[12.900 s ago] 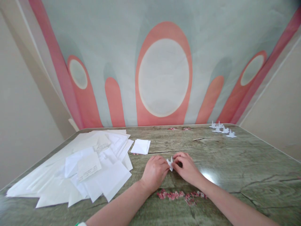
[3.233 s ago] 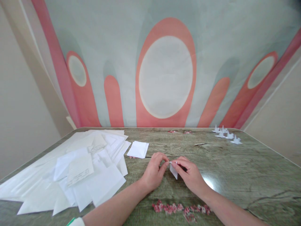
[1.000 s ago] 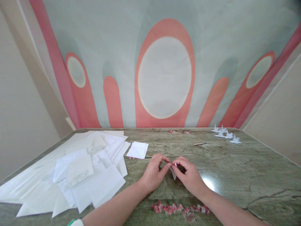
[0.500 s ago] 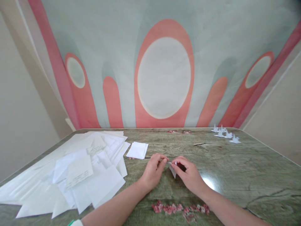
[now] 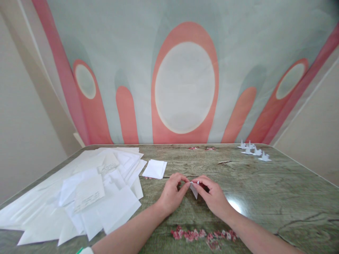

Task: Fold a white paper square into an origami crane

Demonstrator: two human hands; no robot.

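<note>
A small folded white paper (image 5: 194, 191) is pinched between both hands over the middle of the table. My left hand (image 5: 173, 193) is closed, its thumb and fingertips at the paper's left tip. My right hand (image 5: 212, 193) grips the body of the fold between thumb and fingers. A pointed flap hangs down toward me, while the upper part of the fold is partly hidden by the fingers. Several finished white paper cranes (image 5: 256, 151) stand at the far right corner.
Loose white paper sheets (image 5: 120, 208) spread over the table's left side, some with printed lines. A stack of white paper squares (image 5: 155, 169) lies just beyond my left hand. The wood-patterned table (image 5: 286, 197) meets a painted backdrop (image 5: 185, 88) at its far edge.
My left thumb has moved slightly right and closed in on the paper's tip. The hanging flap has shifted up a little; the right hand stays nearly in place.
</note>
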